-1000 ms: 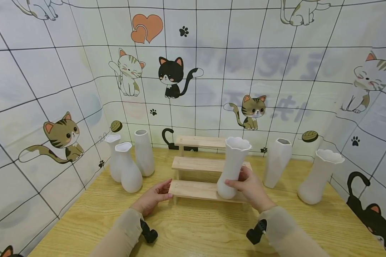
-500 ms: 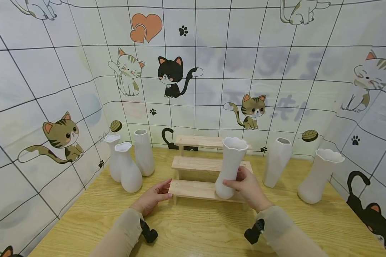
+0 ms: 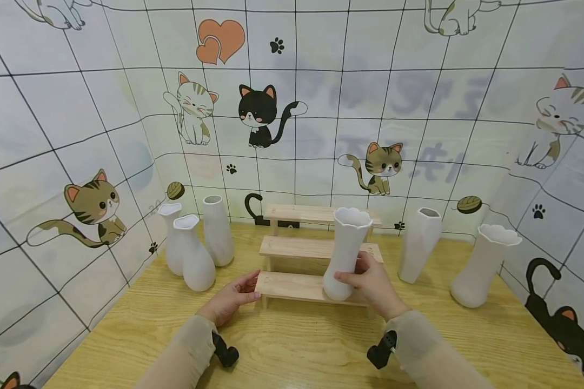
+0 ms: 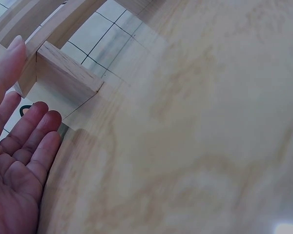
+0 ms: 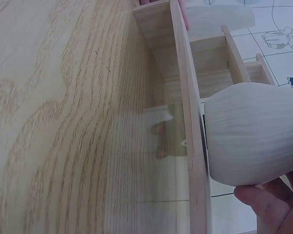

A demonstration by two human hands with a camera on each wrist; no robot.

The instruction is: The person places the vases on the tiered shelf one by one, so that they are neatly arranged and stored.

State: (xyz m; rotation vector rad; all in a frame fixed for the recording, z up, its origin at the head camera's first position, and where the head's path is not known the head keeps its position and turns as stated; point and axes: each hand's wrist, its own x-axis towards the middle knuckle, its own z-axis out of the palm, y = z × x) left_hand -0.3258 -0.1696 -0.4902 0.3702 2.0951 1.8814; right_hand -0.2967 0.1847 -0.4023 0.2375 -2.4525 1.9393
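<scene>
A white fluted vase with a scalloped rim [image 3: 343,254] stands slightly tilted on the right part of the lowest step of a wooden three-step stand [image 3: 292,286]. My right hand [image 3: 377,283] grips its lower body from the right, thumb in front. In the right wrist view the vase base [image 5: 249,134] sits at the step's front edge, with fingers [image 5: 266,204] around its side. My left hand [image 3: 231,300] pinches the left end of the lowest step. In the left wrist view the thumb and index finger of this hand [image 4: 19,161] lie at the board's corner.
Three white vases stand at the left, one tall [image 3: 218,232], one in front [image 3: 194,256] and one behind it [image 3: 171,237]. At the right are an angular white vase [image 3: 418,246] and a scalloped one [image 3: 482,270]. A patterned wall covering [image 3: 316,162] rises behind the table [image 3: 292,351].
My right hand and the vase have shifted a little to the left along the lowest step. The left hand stays at the step's end.
</scene>
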